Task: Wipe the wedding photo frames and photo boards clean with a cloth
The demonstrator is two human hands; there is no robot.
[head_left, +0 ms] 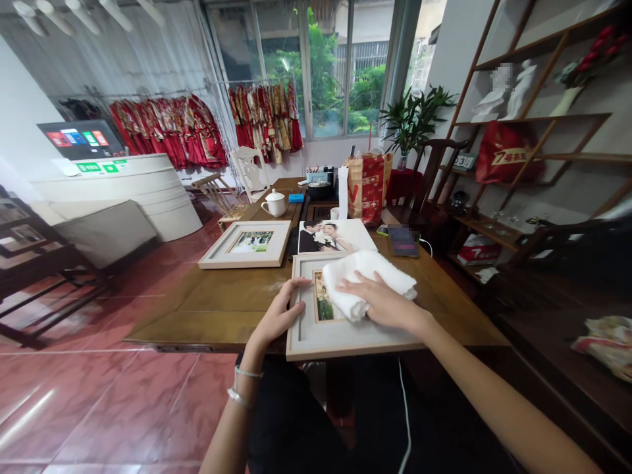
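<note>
A light wooden picture frame (303, 339) with a wide pale mat lies near me and juts over the table's front edge. My left hand (282, 309) grips its left side, with the thumb and fingers on the border. Under my right hand (378, 299) is a folded white towel (355, 266), pressed onto the frame's face and held there by the fingers. The towel covers much of the small photo (323, 309) inside, leaving its left strip visible.
On the wooden table (197, 309) are a second framed photo (212, 255), a wedding print (355, 234), a white lidded cup (275, 203), a phone (402, 240) and a paper bag (370, 187). A white cable (405, 415) hangs below the frame. Shelves (533, 158) stand at right.
</note>
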